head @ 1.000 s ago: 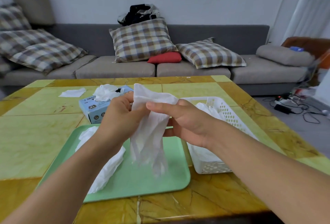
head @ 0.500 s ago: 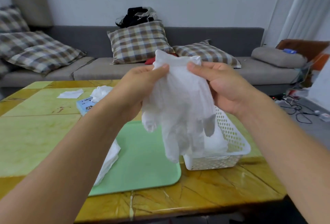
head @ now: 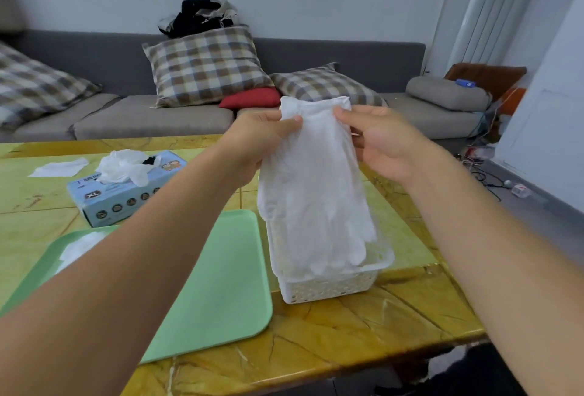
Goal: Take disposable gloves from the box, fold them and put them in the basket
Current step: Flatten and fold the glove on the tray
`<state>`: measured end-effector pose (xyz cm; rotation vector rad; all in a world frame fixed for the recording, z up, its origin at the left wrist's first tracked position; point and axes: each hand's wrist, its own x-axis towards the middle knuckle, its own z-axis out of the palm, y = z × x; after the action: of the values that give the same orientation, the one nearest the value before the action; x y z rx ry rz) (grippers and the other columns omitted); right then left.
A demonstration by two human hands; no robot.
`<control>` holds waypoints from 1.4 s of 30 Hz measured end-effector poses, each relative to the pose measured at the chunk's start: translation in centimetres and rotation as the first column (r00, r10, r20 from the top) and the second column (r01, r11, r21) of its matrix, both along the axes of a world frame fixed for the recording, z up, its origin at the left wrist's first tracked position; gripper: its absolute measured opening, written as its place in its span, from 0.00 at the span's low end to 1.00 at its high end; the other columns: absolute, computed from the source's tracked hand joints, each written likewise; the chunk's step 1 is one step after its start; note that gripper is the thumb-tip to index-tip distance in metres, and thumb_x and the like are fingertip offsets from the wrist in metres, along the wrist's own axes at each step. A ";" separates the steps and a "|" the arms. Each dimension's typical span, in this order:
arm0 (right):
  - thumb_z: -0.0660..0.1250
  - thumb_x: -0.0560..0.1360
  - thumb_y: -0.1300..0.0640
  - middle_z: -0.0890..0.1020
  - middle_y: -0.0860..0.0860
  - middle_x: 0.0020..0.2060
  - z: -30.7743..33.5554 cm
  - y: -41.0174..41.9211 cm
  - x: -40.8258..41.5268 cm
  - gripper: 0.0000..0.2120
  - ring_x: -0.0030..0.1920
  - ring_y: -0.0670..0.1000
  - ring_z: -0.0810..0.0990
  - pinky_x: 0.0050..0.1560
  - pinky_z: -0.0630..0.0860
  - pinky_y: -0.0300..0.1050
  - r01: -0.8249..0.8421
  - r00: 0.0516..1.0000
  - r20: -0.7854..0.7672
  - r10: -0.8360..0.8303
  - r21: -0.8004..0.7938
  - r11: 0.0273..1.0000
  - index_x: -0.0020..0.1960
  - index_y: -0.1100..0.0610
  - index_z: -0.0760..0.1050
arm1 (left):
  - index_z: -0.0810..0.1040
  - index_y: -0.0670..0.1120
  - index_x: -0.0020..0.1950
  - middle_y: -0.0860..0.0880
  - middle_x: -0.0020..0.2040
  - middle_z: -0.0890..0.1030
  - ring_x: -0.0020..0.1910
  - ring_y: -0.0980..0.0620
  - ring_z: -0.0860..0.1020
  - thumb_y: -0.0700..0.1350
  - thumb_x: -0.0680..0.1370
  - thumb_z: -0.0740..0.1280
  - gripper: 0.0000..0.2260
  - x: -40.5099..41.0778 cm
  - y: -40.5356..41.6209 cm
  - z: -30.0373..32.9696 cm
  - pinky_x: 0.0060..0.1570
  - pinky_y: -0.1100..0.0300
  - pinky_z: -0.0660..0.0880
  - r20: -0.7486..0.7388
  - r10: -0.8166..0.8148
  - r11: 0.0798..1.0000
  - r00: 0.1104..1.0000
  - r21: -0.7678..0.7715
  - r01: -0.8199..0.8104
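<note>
— Glove (head: 316, 187) first: where have you got it?

— You hold it up by its cuff over the basket (head: 331, 288), its finger ends hanging down just inside the rim. Your left hand (head: 262, 136) pinches one cuff corner and your right hand (head: 382, 146) pinches the other, fingers curled onto the edge, probably so it hangs flat and ready to fold.

— And what's in the containers?

— The basket already seems to hold white gloves, though the hanging one hides most of it. Left of the basket, the green tray (head: 221, 285) carries another white glove at its far left. Beyond the tray, the glove box (head: 126, 193) has gloves bunched out of its slot, all on the desk (head: 363, 326).
</note>
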<state>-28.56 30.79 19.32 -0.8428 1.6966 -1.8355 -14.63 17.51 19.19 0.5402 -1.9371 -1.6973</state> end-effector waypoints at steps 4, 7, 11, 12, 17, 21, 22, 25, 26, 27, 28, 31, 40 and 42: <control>0.68 0.80 0.58 0.87 0.57 0.49 0.9 -1.2 -1.6 0.07 0.46 0.54 0.85 0.50 0.82 0.49 0.009 0.995 -0.092 -0.033 -0.248 0.969 0.53 0.59 0.83 | 0.83 0.41 0.59 0.44 0.54 0.86 0.52 0.48 0.85 0.43 0.81 0.68 0.10 -1.7 -1.4 1.1 0.50 0.56 0.82 -0.189 -0.056 0.998 0.980 -0.001 0.057; 0.68 0.80 0.60 0.85 0.61 0.54 0.4 -1.3 -2.9 0.08 0.52 0.58 0.84 0.56 0.81 0.54 -0.019 0.979 -0.199 -0.038 -0.279 0.960 0.56 0.61 0.83 | 0.83 0.40 0.57 0.43 0.54 0.85 0.50 0.42 0.83 0.47 0.79 0.70 0.13 -2.3 -2.5 0.6 0.52 0.51 0.78 -0.226 -0.071 0.991 0.972 -0.129 0.042; 0.69 0.79 0.62 0.86 0.56 0.52 -4.9 -0.3 -4.0 0.06 0.52 0.53 0.84 0.62 0.79 0.50 -0.099 0.970 -0.229 0.085 -0.050 0.994 0.54 0.59 0.83 | 0.85 0.39 0.52 0.43 0.50 0.86 0.46 0.50 0.80 0.47 0.76 0.74 0.12 -1.8 -3.0 -4.8 0.57 0.46 0.79 -0.006 -0.081 0.968 0.997 -0.237 0.078; 0.70 0.78 0.62 0.87 0.54 0.50 -6.4 0.3 -4.1 0.05 0.50 0.49 0.84 0.60 0.79 0.46 -0.124 0.952 -0.275 0.134 0.052 0.991 0.52 0.58 0.84 | 0.86 0.42 0.50 0.48 0.47 0.87 0.43 0.55 0.80 0.43 0.76 0.74 0.06 -1.3 -2.8 -6.4 0.52 0.51 0.81 0.055 -0.111 0.955 0.992 -0.270 0.121; 0.75 0.75 0.62 0.88 0.53 0.47 -10.0 2.7 -4.2 0.05 0.49 0.49 0.85 0.56 0.81 0.46 -0.199 0.771 -0.463 0.437 0.475 0.857 0.51 0.61 0.86 | 0.86 0.48 0.42 0.54 0.38 0.84 0.37 0.62 0.76 0.46 0.74 0.77 0.03 0.3 -1.3 -11.3 0.42 0.62 0.74 0.355 -0.186 0.729 0.916 -0.575 0.371; 0.76 0.75 0.57 0.87 0.44 0.49 -9.9 3.7 -3.0 0.06 0.52 0.43 0.85 0.60 0.78 0.45 -0.191 0.617 -0.522 0.589 0.627 0.755 0.52 0.54 0.87 | 0.84 0.49 0.45 0.56 0.44 0.81 0.41 0.61 0.77 0.41 0.73 0.75 0.04 0.7 0.1 -11.3 0.46 0.66 0.74 0.501 -0.171 0.527 0.848 -0.681 0.508; 0.76 0.75 0.55 0.87 0.42 0.48 -9.9 3.9 -2.7 0.06 0.51 0.42 0.84 0.60 0.78 0.47 -0.173 0.572 -0.524 0.631 0.675 0.717 0.51 0.52 0.87 | 0.84 0.45 0.46 0.51 0.45 0.82 0.41 0.56 0.77 0.41 0.74 0.74 0.03 0.7 0.5 -11.2 0.47 0.59 0.77 0.540 -0.163 0.469 0.826 -0.694 0.547; 0.74 0.72 0.49 0.86 0.38 0.47 -9.1 4.4 -1.6 0.09 0.50 0.40 0.83 0.59 0.79 0.51 -0.098 0.526 -0.444 0.725 0.815 0.571 0.52 0.46 0.86 | 0.84 0.44 0.52 0.48 0.48 0.84 0.44 0.54 0.78 0.44 0.75 0.70 0.07 1.2 1.2 -10.6 0.51 0.51 0.79 0.674 -0.143 0.387 0.725 -0.636 0.668; 0.72 0.73 0.47 0.86 0.39 0.47 -8.6 4.4 -1.3 0.10 0.51 0.41 0.83 0.60 0.79 0.51 -0.103 0.548 -0.406 0.732 0.835 0.540 0.53 0.44 0.85 | 0.83 0.47 0.56 0.51 0.52 0.84 0.47 0.56 0.80 0.45 0.76 0.69 0.10 1.4 1.4 -10.4 0.52 0.53 0.80 0.707 -0.144 0.385 0.693 -0.605 0.697; 0.69 0.74 0.45 0.86 0.40 0.46 -8.1 4.3 -1.1 0.12 0.52 0.43 0.83 0.60 0.78 0.52 -0.121 0.582 -0.368 0.726 0.843 0.524 0.55 0.43 0.84 | 0.82 0.50 0.61 0.53 0.55 0.84 0.51 0.56 0.81 0.44 0.76 0.67 0.14 1.5 1.5 -10.3 0.55 0.54 0.80 0.734 -0.143 0.390 0.663 -0.574 0.720; 0.65 0.75 0.43 0.86 0.41 0.44 -7.7 4.1 -1.0 0.13 0.53 0.43 0.82 0.61 0.76 0.50 -0.143 0.622 -0.333 0.708 0.842 0.521 0.56 0.42 0.83 | 0.81 0.52 0.64 0.53 0.57 0.83 0.54 0.56 0.81 0.42 0.76 0.66 0.17 1.6 1.7 -10.1 0.57 0.54 0.79 0.755 -0.143 0.398 0.640 -0.548 0.736; 0.59 0.82 0.41 0.87 0.43 0.40 -7.4 3.0 -0.9 0.16 0.50 0.40 0.82 0.58 0.73 0.42 -0.104 0.659 -0.352 0.664 0.832 0.545 0.53 0.46 0.84 | 0.79 0.58 0.65 0.53 0.60 0.82 0.58 0.55 0.79 0.39 0.75 0.60 0.22 1.5 2.1 -9.6 0.61 0.53 0.78 0.801 -0.147 0.422 0.580 -0.480 0.769; 0.81 0.68 0.47 0.73 0.44 0.49 -9.7 -4.0 0.0 0.43 0.48 0.48 0.73 0.46 0.72 0.41 0.070 0.465 -0.504 0.728 0.841 0.537 0.77 0.50 0.64 | 0.81 0.59 0.63 0.53 0.64 0.80 0.60 0.51 0.78 0.43 0.80 0.59 0.18 1.2 2.8 -9.6 0.62 0.53 0.75 0.812 -0.080 0.376 0.578 -0.512 0.772; 0.79 0.69 0.44 0.71 0.47 0.60 -10.1 -4.3 -0.7 0.48 0.53 0.49 0.72 0.53 0.73 0.44 0.074 0.488 -0.523 0.699 0.822 0.564 0.81 0.47 0.56 | 0.82 0.60 0.61 0.53 0.63 0.79 0.59 0.51 0.78 0.44 0.80 0.59 0.17 1.2 2.5 -9.7 0.61 0.51 0.75 0.808 -0.071 0.367 0.585 -0.524 0.769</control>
<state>-29.26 26.47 9.21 -1.6179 2.2815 -0.1519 -13.42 20.04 9.51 0.1668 -3.4062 -0.4093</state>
